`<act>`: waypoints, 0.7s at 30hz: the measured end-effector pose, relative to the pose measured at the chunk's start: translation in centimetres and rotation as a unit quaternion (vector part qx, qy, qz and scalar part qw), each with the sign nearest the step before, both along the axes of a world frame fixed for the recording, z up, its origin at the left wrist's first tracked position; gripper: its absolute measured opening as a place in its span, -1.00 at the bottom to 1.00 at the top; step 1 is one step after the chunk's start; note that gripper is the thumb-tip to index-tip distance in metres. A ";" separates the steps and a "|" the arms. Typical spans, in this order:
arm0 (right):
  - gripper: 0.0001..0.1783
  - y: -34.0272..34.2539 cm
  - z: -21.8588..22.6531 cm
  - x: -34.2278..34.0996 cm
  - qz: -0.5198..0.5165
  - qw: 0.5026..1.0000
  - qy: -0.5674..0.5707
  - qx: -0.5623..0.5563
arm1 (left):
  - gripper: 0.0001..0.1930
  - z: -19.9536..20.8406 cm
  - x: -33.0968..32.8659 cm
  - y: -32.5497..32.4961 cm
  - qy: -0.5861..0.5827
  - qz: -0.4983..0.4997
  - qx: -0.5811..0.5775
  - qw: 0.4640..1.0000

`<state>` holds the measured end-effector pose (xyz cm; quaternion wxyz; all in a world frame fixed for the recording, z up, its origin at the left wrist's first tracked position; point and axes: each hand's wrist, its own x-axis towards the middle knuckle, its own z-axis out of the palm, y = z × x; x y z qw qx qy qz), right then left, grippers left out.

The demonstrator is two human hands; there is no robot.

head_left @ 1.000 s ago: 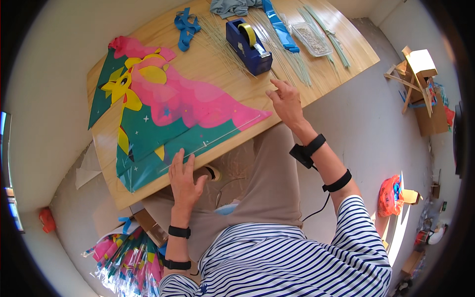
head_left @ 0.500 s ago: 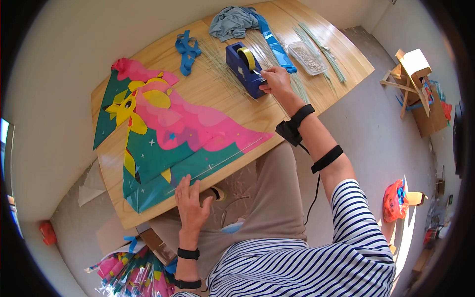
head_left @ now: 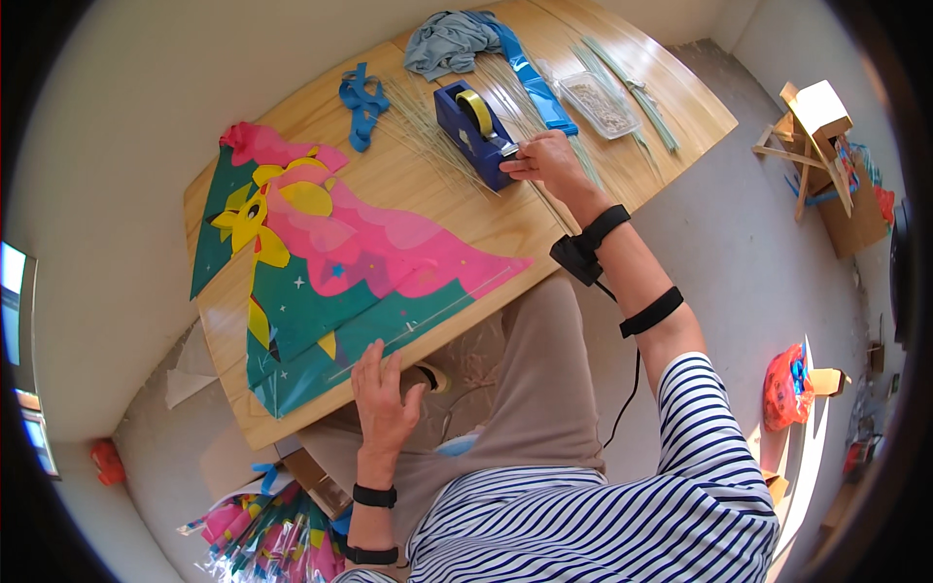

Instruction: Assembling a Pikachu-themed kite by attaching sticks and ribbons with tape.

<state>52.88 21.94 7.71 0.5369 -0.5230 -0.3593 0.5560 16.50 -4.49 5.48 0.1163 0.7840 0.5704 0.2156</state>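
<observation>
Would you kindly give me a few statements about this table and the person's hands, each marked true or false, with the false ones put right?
1. The left hand is at the near edge of the printed sheet. True.
2. The right hand is inside the clear tub. False: it is at the near end of the blue tape dispenser.
3. The tape roll is yellow. True.
4. The grey-blue cloth lies on the floor. False: it lies on the wooden table.
5. The blue ribbon lies to the left of the dispenser. True.
</observation>
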 end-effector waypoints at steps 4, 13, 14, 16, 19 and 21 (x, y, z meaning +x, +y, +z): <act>-0.81 -0.5 0.2 -0.3 -0.044 0.993 -0.112 -0.011 | -0.39 0.0 0.3 0.2 0.005 -0.006 -0.007 1.000; -0.65 3.2 -0.1 -1.4 -0.071 0.897 -0.437 -0.002 | -0.38 -0.2 0.5 0.1 0.006 -0.011 -0.024 1.000; -0.67 3.3 -0.1 -1.1 -0.057 0.908 -0.414 0.019 | -0.38 -0.3 0.5 0.2 0.006 -0.010 -0.023 1.000; -0.70 3.6 -0.7 -0.3 -0.035 0.930 -0.366 0.022 | -0.39 -0.3 0.5 0.1 0.005 -0.010 -0.027 1.000; -0.74 3.9 -1.0 0.1 -0.015 0.960 -0.281 -0.006 | -0.41 -0.5 0.3 0.0 0.005 -0.007 -0.030 1.000; -0.76 3.3 -1.0 0.1 -0.014 0.977 -0.215 0.005 | -0.42 -0.8 0.4 -0.1 0.002 -0.005 -0.029 1.000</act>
